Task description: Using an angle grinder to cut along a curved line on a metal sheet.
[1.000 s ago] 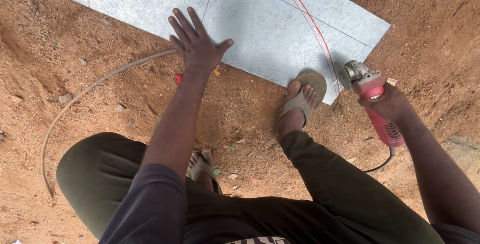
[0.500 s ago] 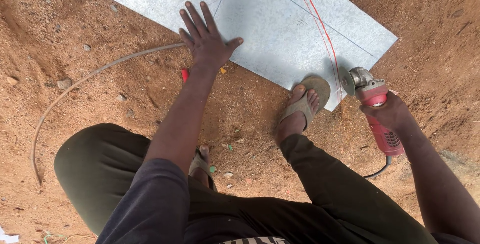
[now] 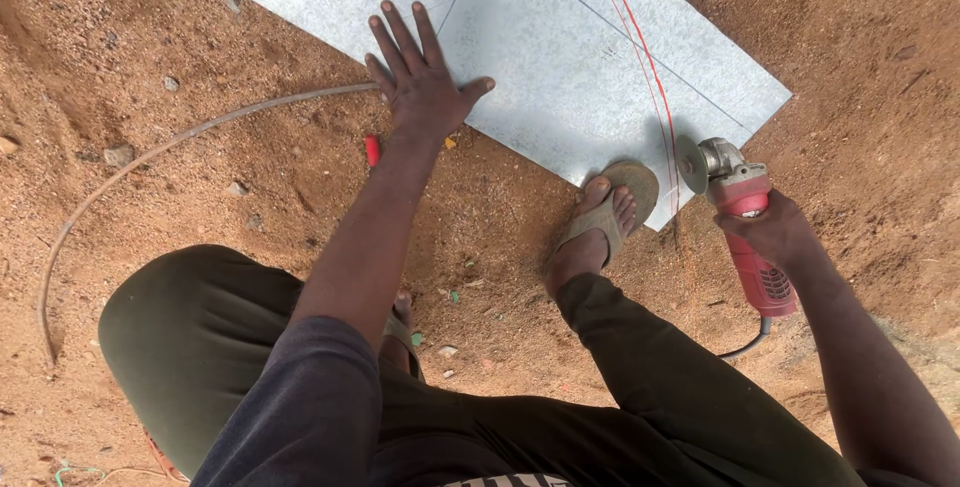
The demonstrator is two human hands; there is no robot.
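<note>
Fingers [image 3: 762, 232] of our right hand [image 3: 775, 237] clench the red angle grinder [image 3: 745, 222]. Its long axis points far-left, disc beside the grey sheet [image 3: 560, 57]. Our left hand [image 3: 420, 87] lies splayed, released, on the sheet's near edge.

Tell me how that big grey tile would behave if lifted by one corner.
The grey tile looks thin, flat and rigid, so it would probably stay stiff, not sag. Its broad size suggests weight, awkward for one hand. Being thin, with lines marked for cutting, it may crack if flexed or dropped.

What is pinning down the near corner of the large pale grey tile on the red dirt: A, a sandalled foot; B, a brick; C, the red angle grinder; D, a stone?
A: the sandalled foot rests on the large pale grey tile's near corner.
</note>
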